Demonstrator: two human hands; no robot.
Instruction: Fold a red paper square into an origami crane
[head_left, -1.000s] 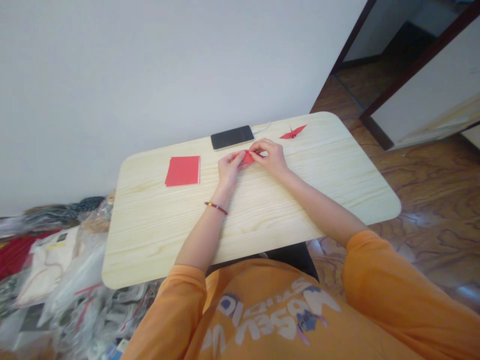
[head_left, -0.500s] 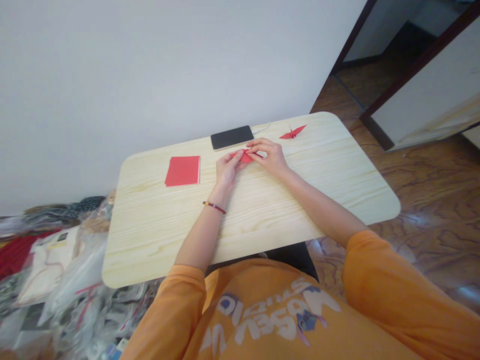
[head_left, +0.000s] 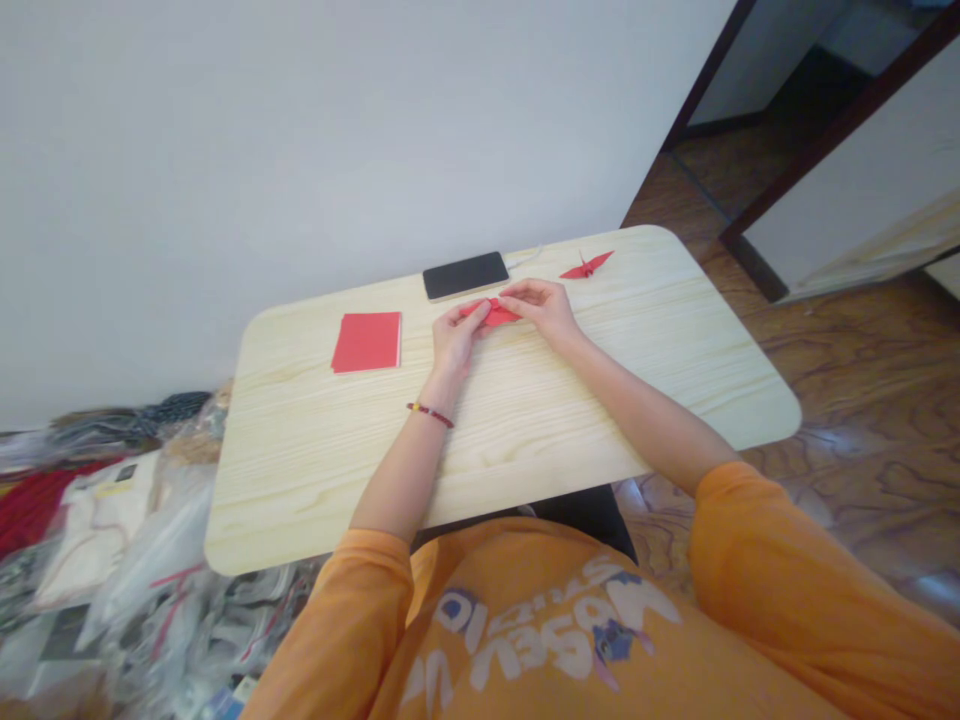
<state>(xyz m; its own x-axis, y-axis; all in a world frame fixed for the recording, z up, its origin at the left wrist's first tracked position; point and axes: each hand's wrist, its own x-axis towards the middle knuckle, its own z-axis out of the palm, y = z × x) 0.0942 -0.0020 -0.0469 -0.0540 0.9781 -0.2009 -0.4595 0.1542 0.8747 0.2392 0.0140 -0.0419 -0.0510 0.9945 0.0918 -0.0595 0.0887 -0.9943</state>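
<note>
1. The left hand [head_left: 454, 336] pinches a folded red paper [head_left: 502, 315] over the table [head_left: 555, 420].
2. The right hand [head_left: 549, 310] holds its right end.
3. A smartphone [head_left: 466, 276] with a white cable [head_left: 528, 258] lies just beyond.
4. Red origami crane [head_left: 587, 267] at right, red paper stack [head_left: 367, 342] at left.

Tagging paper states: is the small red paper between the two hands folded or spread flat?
Folded: the small red paper shows a narrow, angled outline between left hand and right hand; its exact folds cannot be told.
</note>
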